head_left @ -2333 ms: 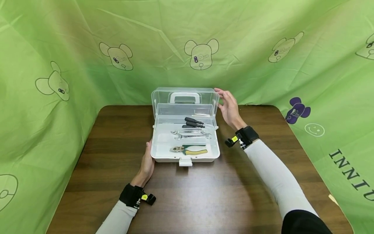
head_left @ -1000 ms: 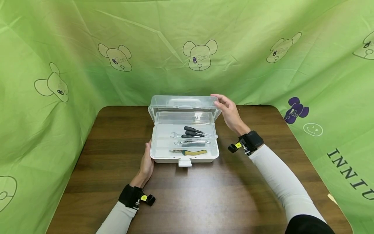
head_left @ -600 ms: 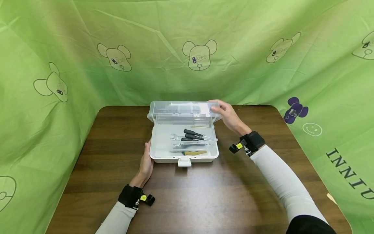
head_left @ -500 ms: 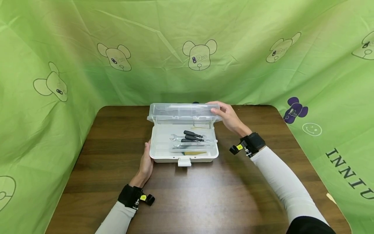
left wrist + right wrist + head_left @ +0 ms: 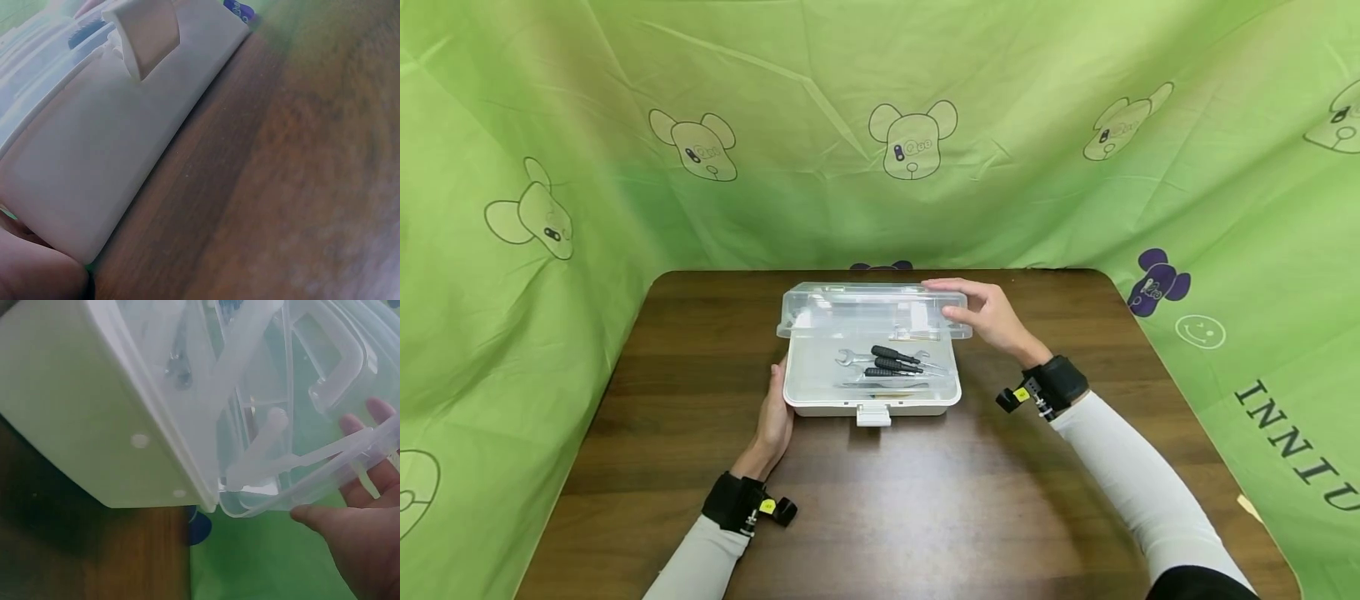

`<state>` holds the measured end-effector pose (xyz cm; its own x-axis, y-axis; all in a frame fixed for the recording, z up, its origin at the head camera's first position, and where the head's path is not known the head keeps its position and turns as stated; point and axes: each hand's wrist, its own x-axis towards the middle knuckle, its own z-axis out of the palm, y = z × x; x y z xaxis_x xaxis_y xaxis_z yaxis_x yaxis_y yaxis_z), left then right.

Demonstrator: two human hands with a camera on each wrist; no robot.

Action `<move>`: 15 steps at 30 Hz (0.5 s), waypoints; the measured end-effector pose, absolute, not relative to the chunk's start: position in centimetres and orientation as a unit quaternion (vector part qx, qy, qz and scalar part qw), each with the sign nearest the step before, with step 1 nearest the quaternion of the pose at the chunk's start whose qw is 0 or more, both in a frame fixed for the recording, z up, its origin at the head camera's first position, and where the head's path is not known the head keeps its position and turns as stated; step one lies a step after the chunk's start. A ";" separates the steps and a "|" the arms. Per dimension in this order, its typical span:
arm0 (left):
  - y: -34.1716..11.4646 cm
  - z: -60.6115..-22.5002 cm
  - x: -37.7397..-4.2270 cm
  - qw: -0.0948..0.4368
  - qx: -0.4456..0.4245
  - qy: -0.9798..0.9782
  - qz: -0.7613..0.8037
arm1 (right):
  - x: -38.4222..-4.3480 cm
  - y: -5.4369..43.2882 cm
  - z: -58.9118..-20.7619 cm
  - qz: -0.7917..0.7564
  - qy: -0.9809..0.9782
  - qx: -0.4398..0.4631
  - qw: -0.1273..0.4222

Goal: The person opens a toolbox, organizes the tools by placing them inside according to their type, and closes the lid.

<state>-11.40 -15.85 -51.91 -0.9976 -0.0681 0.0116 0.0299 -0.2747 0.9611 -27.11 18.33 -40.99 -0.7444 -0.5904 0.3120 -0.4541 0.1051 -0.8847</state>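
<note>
A white toolbox with a clear lid stands on the table, the lid tilted partway over it. My right hand holds the lid's right corner, thumb on the near side and fingers over the far edge; in the right wrist view the fingers show through the plastic. My left hand rests against the box's left wall, most of its fingers hidden. Black-handled screwdrivers and a wrench lie inside, partly behind a clear tray. Pliers are almost covered by that tray's edge.
The white latch juts from the box's front. Brown wooden tabletop surrounds the box, and a green printed cloth hangs behind and along both sides of the table.
The lid has swung from upright toward me and down, my right hand moving with it. The clear tray has come forward over the tools. My left hand stays against the box.
</note>
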 end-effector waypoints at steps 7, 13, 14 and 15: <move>-15.9 -51.8 -11.5 0.024 0.014 -0.607 -0.794 | -25.9 18.8 -42.0 -0.576 0.718 -0.389 0.047; -15.8 -51.8 -11.6 0.022 0.016 -0.594 -0.804 | -25.1 19.1 -42.7 -0.552 0.725 -0.411 0.021; -15.8 -51.9 -11.6 0.021 0.016 -0.594 -0.804 | -25.0 19.1 -42.7 -0.549 0.727 -0.412 0.019; -15.8 -51.9 -11.5 0.020 0.015 -0.593 -0.805 | -24.8 19.1 -42.8 -0.547 0.728 -0.414 0.017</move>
<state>-11.54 -15.85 -51.89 -0.9987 -0.0503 -0.0004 0.0145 -0.2952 0.9553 -24.79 19.10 -42.77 -0.6570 -0.6214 0.4268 -0.5832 0.0602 -0.8101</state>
